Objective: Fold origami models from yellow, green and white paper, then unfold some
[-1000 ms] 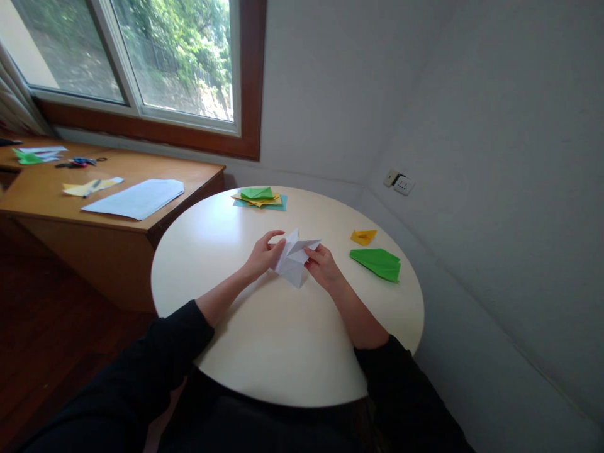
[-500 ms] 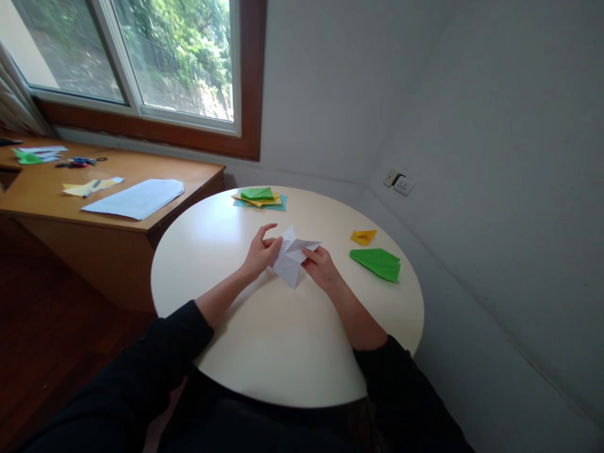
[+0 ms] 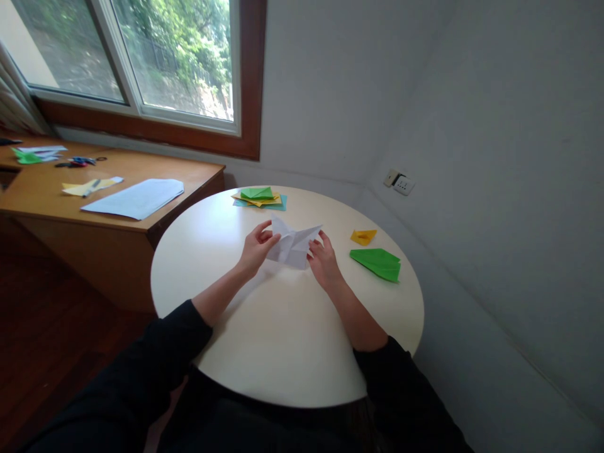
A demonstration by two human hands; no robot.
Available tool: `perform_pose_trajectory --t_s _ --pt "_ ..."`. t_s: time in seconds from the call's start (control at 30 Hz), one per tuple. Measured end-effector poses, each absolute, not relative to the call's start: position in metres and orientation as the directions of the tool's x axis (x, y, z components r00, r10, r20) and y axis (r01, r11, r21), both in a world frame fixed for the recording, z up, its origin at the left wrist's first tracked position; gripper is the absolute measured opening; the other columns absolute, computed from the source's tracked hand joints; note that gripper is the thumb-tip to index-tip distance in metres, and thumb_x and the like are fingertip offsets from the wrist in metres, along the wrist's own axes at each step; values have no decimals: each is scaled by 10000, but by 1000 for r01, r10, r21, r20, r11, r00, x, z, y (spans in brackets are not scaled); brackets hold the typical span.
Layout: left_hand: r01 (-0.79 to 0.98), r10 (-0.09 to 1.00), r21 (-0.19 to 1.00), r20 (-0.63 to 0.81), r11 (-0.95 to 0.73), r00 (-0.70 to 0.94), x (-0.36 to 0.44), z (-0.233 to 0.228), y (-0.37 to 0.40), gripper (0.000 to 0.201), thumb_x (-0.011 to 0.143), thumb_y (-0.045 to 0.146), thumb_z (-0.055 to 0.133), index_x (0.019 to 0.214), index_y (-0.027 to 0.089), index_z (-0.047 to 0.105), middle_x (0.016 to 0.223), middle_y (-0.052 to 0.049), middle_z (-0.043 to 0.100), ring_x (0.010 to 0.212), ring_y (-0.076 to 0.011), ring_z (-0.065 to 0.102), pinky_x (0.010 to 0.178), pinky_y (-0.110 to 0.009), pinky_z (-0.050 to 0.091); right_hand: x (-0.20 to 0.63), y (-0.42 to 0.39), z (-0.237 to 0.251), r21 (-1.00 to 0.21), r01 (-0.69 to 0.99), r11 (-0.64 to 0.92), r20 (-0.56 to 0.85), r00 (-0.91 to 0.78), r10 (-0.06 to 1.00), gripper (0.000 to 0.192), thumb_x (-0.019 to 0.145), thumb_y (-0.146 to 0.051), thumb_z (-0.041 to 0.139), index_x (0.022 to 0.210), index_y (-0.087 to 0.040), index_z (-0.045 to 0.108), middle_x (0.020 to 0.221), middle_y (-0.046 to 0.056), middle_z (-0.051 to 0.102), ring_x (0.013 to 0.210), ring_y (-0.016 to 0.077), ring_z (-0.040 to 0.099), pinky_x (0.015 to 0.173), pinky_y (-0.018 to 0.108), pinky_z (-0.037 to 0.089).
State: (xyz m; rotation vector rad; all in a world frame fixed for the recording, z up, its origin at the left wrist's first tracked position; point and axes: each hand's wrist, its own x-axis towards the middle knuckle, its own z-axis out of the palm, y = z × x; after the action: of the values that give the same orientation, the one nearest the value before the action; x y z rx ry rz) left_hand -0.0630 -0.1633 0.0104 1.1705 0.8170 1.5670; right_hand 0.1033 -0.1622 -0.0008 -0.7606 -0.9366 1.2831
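A sheet of white paper point(image 3: 293, 246), creased and partly folded with pointed corners standing up, is held between my two hands just over the round table. My left hand point(image 3: 256, 248) pinches its left side, thumb on the near face and fingers behind. At the right edge, my right hand point(image 3: 323, 259) grips the paper with its fingers bent around the border; some fingertips are hidden behind the sheet. Right of that hand lie a folded green paper point(image 3: 377, 264) and a small folded yellow paper point(image 3: 363, 237).
The round white table point(image 3: 283, 352) carries a stack of coloured folded papers point(image 3: 257, 196) at its far edge. On the wooden desk point(image 3: 155, 167) to the left are white sheets point(image 3: 134, 199), a yellow paper with a pen point(image 3: 89, 187), and scissors point(image 3: 80, 162). A wall stands close on the right.
The white paper has turned and spread wider, its lower point swinging up. My right hand has shifted its hold to the paper's right edge; the left fingers have curled in around it.
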Motion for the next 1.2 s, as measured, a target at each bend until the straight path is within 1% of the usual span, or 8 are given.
perform_pose_trajectory --t_s 0.1,0.2,0.33,0.47,0.57,0.77,0.93,1.2 --pt "-298 946 898 310 -325 -97 -63 10 -161 475 592 338 719 1001 132 592 792 -29 650 730 -128 586 690 -255 441 104 -161 -2 -918 -295 264 212 197 957 666 586 -341 702 1179 -337 399 1080 -1 514 1011 139 509 818 286 424" --pt "-282 939 896 319 -343 -127 -62 12 -162 385 592 339 710 904 133 617 813 -48 658 767 -150 589 704 -274 444 101 -165 -1 -913 -105 393 347 306 887 693 572 -319 721 1179 -320 386 1167 22 453 1129 159 427 889 308 380" --pt "-277 942 901 310 -334 -128 -59 16 -166 271 622 327 678 807 146 596 713 -15 629 659 -116 557 612 -241 420 90 -171 1 -858 22 513 495 304 814 575 566 -292 727 1057 -278 428 1209 32 416 1189 174 371 952 355 324" --pt "-309 950 899 298 -311 -89 -56 15 -169 218 658 331 644 759 159 555 665 12 594 604 -94 531 583 -227 411 82 -171 -1 -867 70 493 494 239 836 451 561 -297 731 902 -241 443 1223 43 422 1210 186 356 1004 394 260" --pt "-349 956 892 289 -285 -44 -55 14 -170 280 656 341 646 851 163 556 718 -2 620 648 -112 559 613 -240 427 82 -169 -3 -887 75 455 461 167 872 394 576 -309 722 825 -228 429 1183 47 465 1168 197 406 984 394 285" --pt "-437 971 873 239 -215 1 -54 16 -170 334 628 319 659 898 168 530 680 14 617 590 -109 558 565 -227 429 83 -168 -6 -887 101 450 460 111 881 371 611 -346 689 836 -224 420 968 7 524 938 170 516 894 363 367" --pt "-513 961 828 274 -224 22 -52 17 -171 308 641 278 642 906 178 520 744 9 641 682 -133 604 641 -247 464 82 -166 -7 -909 6 417 416 59 907 408 607 -364 684 853 -226 389 863 -18 481 758 135 528 685 277 442" --pt "-415 959 880 278 -232 55 -51 13 -173 495 594 305 737 998 192 475 747 -2 652 654 -146 619 620 -259 495 81 -169 -9 -907 -10 422 422 24 906 394 644 -353 666 879 -235 373 860 -24 476 701 112 536 628 246 454"
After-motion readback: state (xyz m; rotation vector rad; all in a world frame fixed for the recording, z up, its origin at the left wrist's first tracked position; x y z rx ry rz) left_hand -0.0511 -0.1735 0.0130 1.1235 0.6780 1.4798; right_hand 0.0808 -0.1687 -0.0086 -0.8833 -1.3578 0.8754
